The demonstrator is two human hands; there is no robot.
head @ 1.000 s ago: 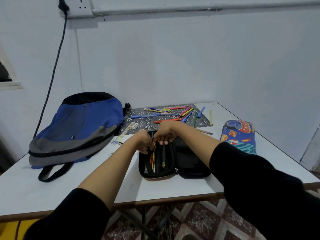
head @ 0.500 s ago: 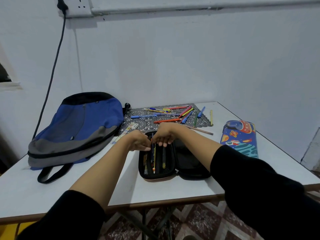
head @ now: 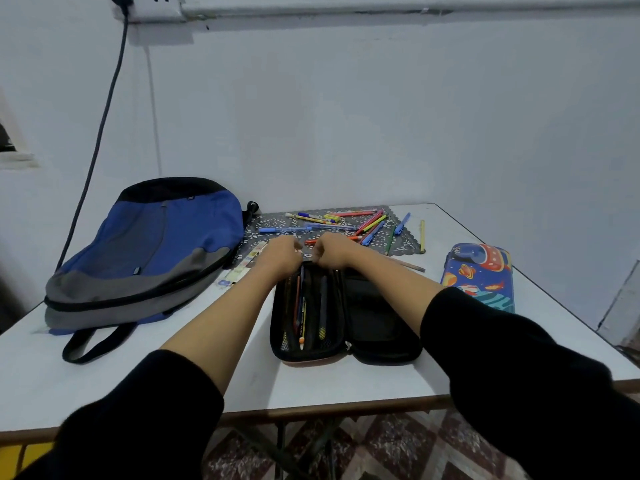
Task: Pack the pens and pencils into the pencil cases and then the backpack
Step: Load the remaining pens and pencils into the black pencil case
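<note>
A black pencil case (head: 377,327) lies open in the middle of the white table (head: 104,379). Its left half holds several pens and pencils (head: 301,306) lying lengthwise. My left hand (head: 282,252) and my right hand (head: 332,251) sit side by side at the case's far end, fingers curled. My left fingertips pinch the top of a pencil there. My right hand grips the far rim of the case, though its fingertips are hidden. Loose pens and pencils (head: 367,223) lie scattered just beyond my hands. The blue and grey backpack (head: 149,251) lies flat at the left.
A second, space-print pencil case (head: 479,275) lies shut at the right edge. The loose pens rest on a dark lace mat (head: 273,223). A ruler (head: 244,265) lies beside the backpack, a wooden pencil (head: 407,265) right of my right wrist. A cable (head: 100,133) hangs down the wall.
My left hand has pushed a pencil down into the case's left half and moved up to the far rim beside my right hand. The pencils now lie flat in the case.
</note>
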